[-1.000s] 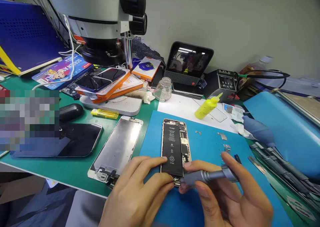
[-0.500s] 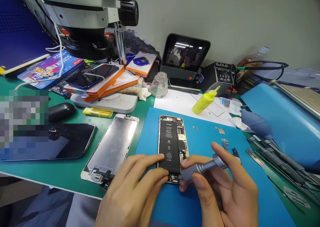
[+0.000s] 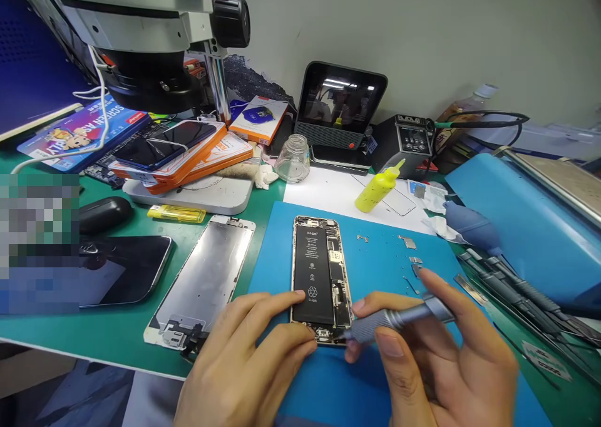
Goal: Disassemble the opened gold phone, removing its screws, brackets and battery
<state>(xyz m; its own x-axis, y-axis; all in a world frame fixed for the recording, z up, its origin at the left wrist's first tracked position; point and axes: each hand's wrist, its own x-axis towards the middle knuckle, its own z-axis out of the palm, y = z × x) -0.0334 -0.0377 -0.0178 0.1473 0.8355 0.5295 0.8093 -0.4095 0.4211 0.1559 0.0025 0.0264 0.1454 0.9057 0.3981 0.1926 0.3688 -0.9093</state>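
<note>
An opened phone lies on a blue mat, its black battery and inner boards bare. My left hand rests its fingertips on the phone's left edge and lower left end, holding it. Between the thumb and fingers of my right hand is a grey screwdriver, tilted low. Its tip points at the lower right corner of the phone; whether it sits in a screw I cannot tell. Left of the mat lies a detached screen, metal back up. Small metal brackets and tiny screws lie right of the phone.
A microscope overhangs the back left. Behind the mat stand a glass jar, a yellow bottle and a smart display. Tweezers and other tools lie at right; another dark phone lies at left.
My right hand and the screwdriver have shifted slightly right, the tip staying by the phone's lower right corner. My left hand keeps its hold. The whole view has turned a little.
</note>
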